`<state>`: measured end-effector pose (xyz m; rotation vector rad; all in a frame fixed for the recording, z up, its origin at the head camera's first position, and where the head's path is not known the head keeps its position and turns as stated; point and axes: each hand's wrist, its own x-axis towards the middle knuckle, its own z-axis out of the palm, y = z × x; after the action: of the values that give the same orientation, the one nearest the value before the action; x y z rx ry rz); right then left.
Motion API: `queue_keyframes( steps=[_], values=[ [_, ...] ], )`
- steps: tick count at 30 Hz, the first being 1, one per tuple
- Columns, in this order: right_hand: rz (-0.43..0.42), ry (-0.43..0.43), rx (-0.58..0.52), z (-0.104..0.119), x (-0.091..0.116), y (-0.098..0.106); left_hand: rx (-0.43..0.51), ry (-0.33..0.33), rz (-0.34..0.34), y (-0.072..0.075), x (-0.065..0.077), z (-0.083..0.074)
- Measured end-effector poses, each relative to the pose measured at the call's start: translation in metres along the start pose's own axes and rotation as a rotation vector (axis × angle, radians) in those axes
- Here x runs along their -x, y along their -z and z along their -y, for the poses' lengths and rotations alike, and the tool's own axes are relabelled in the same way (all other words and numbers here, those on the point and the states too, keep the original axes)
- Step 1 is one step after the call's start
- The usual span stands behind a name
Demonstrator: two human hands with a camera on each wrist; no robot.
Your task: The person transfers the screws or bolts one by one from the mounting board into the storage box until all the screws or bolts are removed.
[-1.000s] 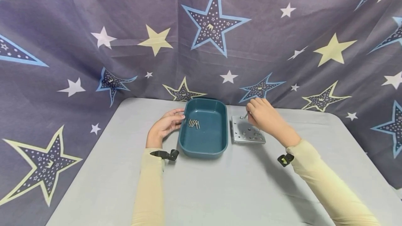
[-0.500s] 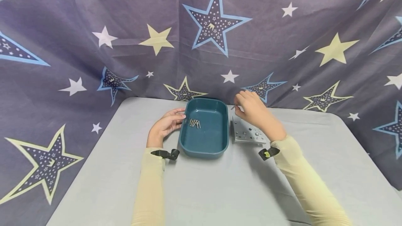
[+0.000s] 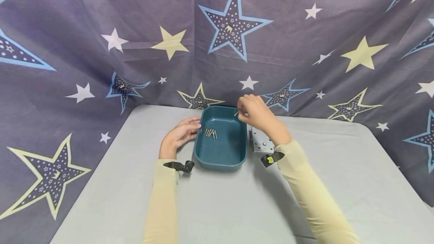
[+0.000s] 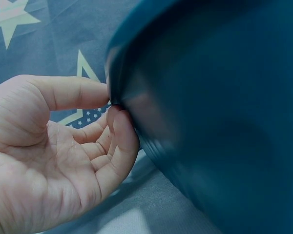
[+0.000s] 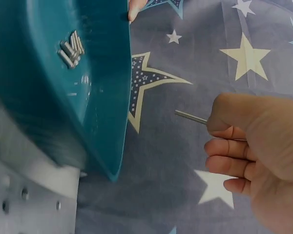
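Observation:
My left hand (image 3: 179, 136) pinches the left rim of a dark teal plastic bin (image 3: 223, 155), thumb on one side and curled fingers on the other, as the left wrist view shows. Several small metal pins (image 3: 210, 133) lie in a cluster on the bin's left part. Above the bin's far right corner, my right hand (image 3: 259, 115) pinches a thin metal pin (image 5: 191, 117) between thumb and forefinger, its free end pointing toward the bin. The other fingers of that hand are curled. Whether the pin has a head is hidden by the fingertips.
A silver metal plate (image 3: 260, 139) with holes stands just right of the bin, partly hidden under my right forearm. The grey tabletop (image 3: 217, 206) meets a star-patterned cloth (image 3: 278, 63) behind the bin.
My right hand has moved left from over the metal plate to the bin's far right corner, carrying the pin. The left hand stays on the bin's rim.

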<state>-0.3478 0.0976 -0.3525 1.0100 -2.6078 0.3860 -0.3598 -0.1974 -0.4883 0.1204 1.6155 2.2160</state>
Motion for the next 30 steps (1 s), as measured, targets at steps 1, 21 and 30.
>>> queue_keyframes(
  steps=[1, 21, 30],
  values=[
    [0.009, 0.002, 0.0, 0.001, -0.002, -0.001, -0.002, -0.002, 0.002, 0.0, 0.0, 0.0],
    [0.475, -0.056, -0.048, 0.015, -0.049, -0.035, 0.001, -0.007, 0.016, -0.002, 0.004, -0.003],
    [0.611, -0.151, -0.051, 0.021, -0.062, -0.051, -0.009, -0.01, 0.009, -0.001, 0.001, -0.001]
  ],
)
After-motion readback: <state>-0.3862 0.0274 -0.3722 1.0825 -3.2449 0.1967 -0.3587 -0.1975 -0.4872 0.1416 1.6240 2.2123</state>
